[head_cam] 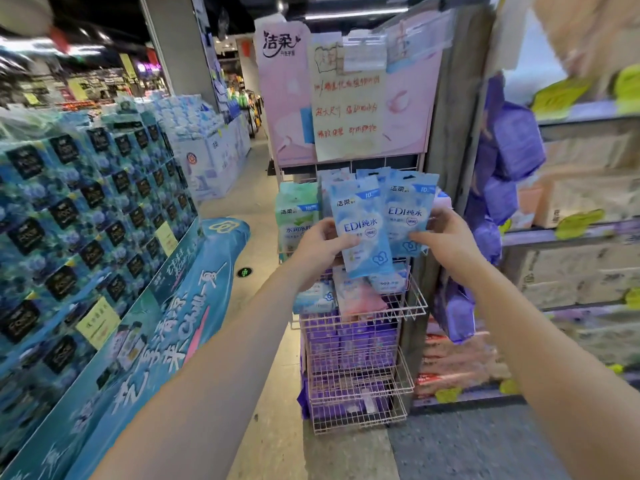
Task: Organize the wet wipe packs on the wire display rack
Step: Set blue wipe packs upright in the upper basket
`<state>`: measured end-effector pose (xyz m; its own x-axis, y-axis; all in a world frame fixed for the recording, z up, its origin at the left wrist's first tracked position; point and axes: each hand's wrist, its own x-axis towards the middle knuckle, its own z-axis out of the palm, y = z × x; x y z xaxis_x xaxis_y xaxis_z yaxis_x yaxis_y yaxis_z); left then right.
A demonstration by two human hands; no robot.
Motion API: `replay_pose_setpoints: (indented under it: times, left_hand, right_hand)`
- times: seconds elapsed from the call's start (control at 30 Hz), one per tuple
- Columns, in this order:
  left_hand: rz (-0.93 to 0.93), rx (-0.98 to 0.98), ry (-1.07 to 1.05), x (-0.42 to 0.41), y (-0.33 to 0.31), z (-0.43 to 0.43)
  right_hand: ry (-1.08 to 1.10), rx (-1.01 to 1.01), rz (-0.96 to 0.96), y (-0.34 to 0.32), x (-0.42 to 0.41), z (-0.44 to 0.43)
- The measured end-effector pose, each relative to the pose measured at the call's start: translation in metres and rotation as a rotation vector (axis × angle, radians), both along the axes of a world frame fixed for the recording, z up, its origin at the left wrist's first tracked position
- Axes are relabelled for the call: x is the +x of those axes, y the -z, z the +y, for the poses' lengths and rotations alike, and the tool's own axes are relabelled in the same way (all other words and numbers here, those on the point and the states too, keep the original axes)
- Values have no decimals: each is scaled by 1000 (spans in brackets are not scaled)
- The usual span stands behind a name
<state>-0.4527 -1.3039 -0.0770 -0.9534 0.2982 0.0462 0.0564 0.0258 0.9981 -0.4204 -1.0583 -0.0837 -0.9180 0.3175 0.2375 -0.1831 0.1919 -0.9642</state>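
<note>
Holding one flat light-blue wet wipe pack [363, 233] by its lower left side, the left hand [320, 244] had its fingers curled round the pack's edge, thumb on the front. The right hand [446, 233] pinched a second light-blue wet wipe pack [408, 216] near its lower right side. Both packs were up in the air in front of the top of the pink wire display rack [412, 303], and the left pack lay a little over the right one. A green-and-white wipe pack [296, 216] stood in the rack just left of them. Purple packs [346, 341] filled the baskets below. A pink paper sign [287, 98] stood on top of the rack.
</note>
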Motion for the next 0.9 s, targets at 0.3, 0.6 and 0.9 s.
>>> replay_pose_setpoints:
  times: [0.3,0.6,0.9]
  left_hand:
    - [131,40,-160,-29,-37,40]
    - [95,-40,-270,-46,-16,61]
    - [104,-59,-296,-50,-7,67]
  right_hand:
    - [85,377,10,-30,-53,3]
    - [92,520,-19,-7,-65,-8]
    - [226,856,-65,19,-58,-11]
